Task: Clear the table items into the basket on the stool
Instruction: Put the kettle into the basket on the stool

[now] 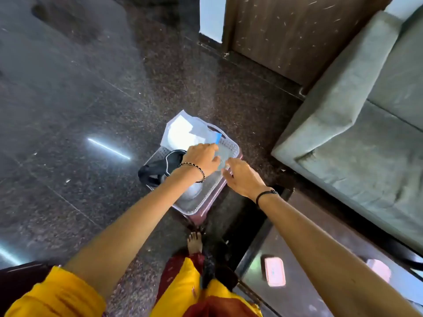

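Basket position: the grey perforated basket (pixel 229 149) sits on the pink stool (pixel 207 210), straight ahead of the person and below both hands.
Long axis: it runs from near-right to far-left.
Left hand (pixel 202 157): over the basket's middle, fingers curled on a blurred pale flat item (pixel 221 154); its exact nature cannot be told.
Right hand (pixel 243 177): at the basket's right rim, fingertips touching the same item, loosely pinched.
Nearer hand: both meet at the item.
Basket contents: white plastic bag (pixel 183 131), a dark object (pixel 158 167), a pale round object (pixel 191 191).
Worktop (pixel 304 291): at lower right, with a pink box (pixel 274 272) remaining on it.
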